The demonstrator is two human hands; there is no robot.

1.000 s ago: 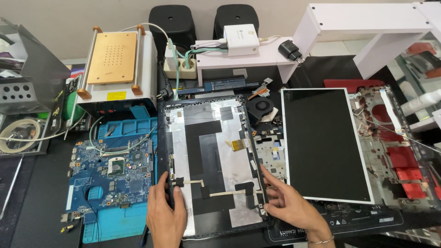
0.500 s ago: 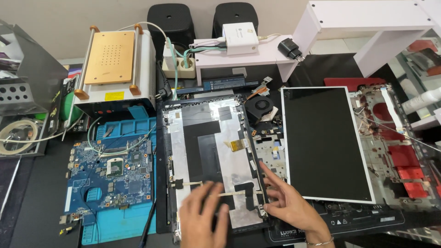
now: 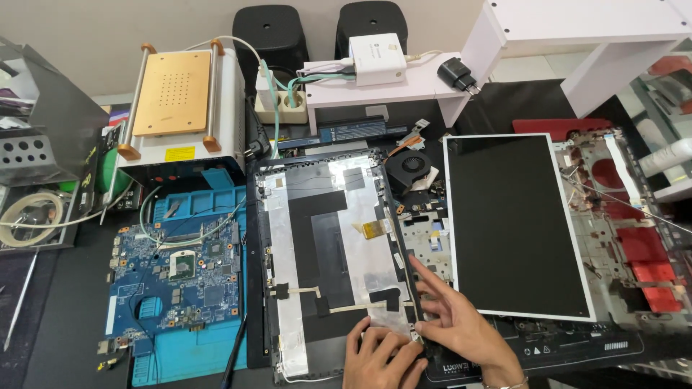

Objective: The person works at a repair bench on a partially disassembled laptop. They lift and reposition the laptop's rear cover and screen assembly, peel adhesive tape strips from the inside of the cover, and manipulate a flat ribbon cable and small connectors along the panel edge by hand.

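Both hands press at the near right corner of the foil-lined laptop lid (image 3: 328, 252), the left hand (image 3: 378, 356) flat and open on its foil, the right hand (image 3: 454, 324) pinching its edge; the bare screen panel (image 3: 515, 223) lies just right of the lid, the blue motherboard (image 3: 176, 274) left.

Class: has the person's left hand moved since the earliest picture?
Yes. The left hand has shifted right across the lid back, from its left edge to the lower right corner beside the right hand.

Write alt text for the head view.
Two bare hands, left hand and right hand, press on the lower right edge of an open laptop lid lined with foil. A blue motherboard lies to its left, a black screen panel to its right.
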